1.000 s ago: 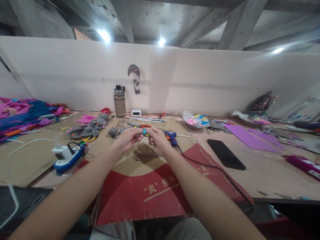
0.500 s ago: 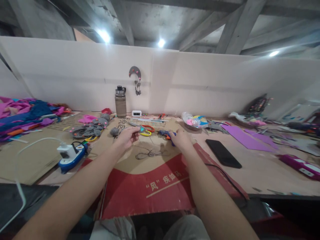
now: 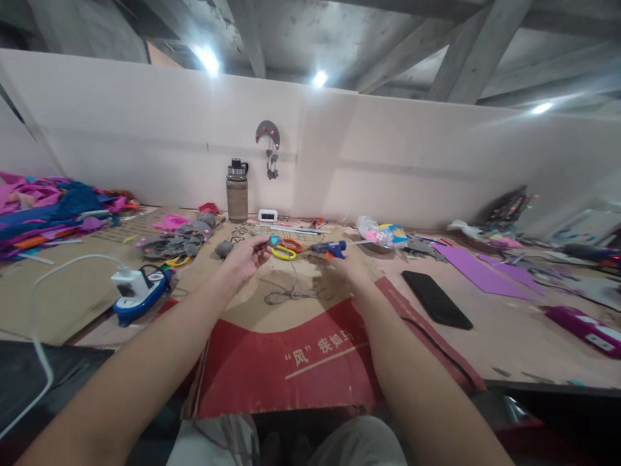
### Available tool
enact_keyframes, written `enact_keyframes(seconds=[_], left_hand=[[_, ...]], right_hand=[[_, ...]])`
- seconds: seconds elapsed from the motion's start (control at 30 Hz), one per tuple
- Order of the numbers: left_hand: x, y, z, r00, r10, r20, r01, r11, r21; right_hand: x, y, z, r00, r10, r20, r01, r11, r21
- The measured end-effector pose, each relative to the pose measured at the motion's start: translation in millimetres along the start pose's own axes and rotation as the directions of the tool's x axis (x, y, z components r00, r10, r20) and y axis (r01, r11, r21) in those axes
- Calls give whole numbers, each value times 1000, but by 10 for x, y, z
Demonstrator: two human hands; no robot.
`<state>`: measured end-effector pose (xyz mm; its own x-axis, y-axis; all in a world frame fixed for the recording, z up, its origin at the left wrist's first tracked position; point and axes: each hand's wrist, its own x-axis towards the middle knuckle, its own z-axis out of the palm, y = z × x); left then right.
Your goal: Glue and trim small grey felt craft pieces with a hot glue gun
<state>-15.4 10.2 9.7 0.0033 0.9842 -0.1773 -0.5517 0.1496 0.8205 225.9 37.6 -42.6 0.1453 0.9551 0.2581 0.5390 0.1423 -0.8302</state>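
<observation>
My left hand is closed, pinching a small grey and teal piece between thumb and fingers. Wrapped around the handle of a blue hot glue gun is my right hand. The gun points left, and a pale glue stick juts from its back end. Scissors with yellow and red handles lie just beyond the pinched piece. Thin grey string lies in loops on the brown and red cardboard below both hands.
A bottle and white digital clock stand by the wall. Grey felt scraps and a blue power strip lie left. A black phone, purple sheets and a magenta power strip lie right.
The glue gun has tilted up, so its body and glue stick show more clearly. My left hand has lifted the small piece slightly. The whole view has shifted a little.
</observation>
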Motion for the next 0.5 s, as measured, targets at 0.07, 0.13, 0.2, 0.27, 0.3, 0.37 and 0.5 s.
enact_keyframes(seconds=[0.07,0.13,0.2,0.27,0.3,0.37,0.5], left_hand=[[-8,15,11,1000,2,-25,-2,1000,8],[-1,25,8,999,22,-41,-21,1000,9],[17,34,-9,997,56,-48,-56,998,-9],[37,43,-31,995,79,-56,-80,996,-32],[45,47,-40,995,82,-63,-85,996,-38],[53,51,-50,993,84,-86,-88,995,-43],[45,46,-40,992,102,-73,-105,994,-33]], right_hand=[[-40,-85,-9,999,43,-26,-39,990,136],[-119,-233,-19,998,53,-36,-37,936,350],[-226,-409,-27,999,-38,20,19,804,595],[-333,-563,-26,988,-137,66,52,711,701],[-375,-616,-21,982,-170,85,57,694,718],[-429,-668,0,968,-221,121,74,707,704],[-444,-635,62,951,-270,149,146,821,551]])
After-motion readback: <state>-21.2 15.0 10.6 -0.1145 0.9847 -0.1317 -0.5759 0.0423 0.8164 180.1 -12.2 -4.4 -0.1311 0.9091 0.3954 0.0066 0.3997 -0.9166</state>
